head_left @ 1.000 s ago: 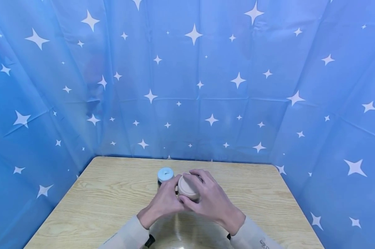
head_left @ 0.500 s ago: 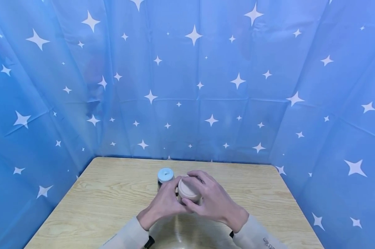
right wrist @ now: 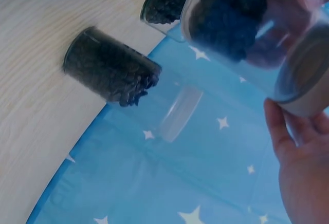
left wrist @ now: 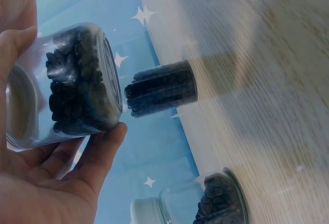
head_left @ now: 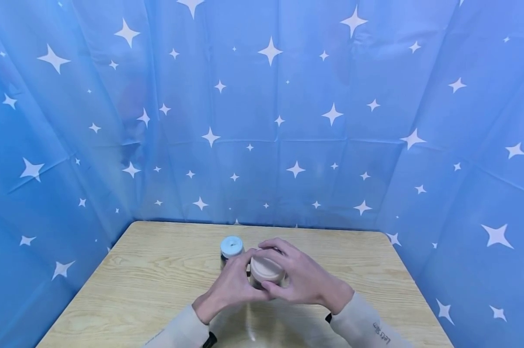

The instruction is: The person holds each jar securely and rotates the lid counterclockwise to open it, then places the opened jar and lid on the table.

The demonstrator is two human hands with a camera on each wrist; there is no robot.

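Note:
A clear jar (left wrist: 77, 80) of dark beans is held off the table between both hands. My left hand (head_left: 232, 284) grips the jar's body, with its fingers round the side in the left wrist view. On top, my right hand (head_left: 303, 278) holds the pinkish-beige lid (head_left: 266, 269) by its rim, fingers at the far side and thumb at the near side. The lid sits on the jar's mouth; whether it is loose or tight I cannot tell. Just left of the held jar stands a light-blue-lidded jar (head_left: 232, 247), partly behind my left hand.
The wooden table (head_left: 157, 270) carries two standing jars of dark contents; the right wrist view shows a nearer jar (right wrist: 110, 67) and one farther off (right wrist: 163, 3). In the head view, hands and the held jar hide one of them. A blue star-patterned curtain (head_left: 262, 111) surrounds the table.
My right hand and forearm have turned and shifted a little to the right around the lid. The held jar has moved slightly right and nearer. My left hand keeps its grip almost unmoved.

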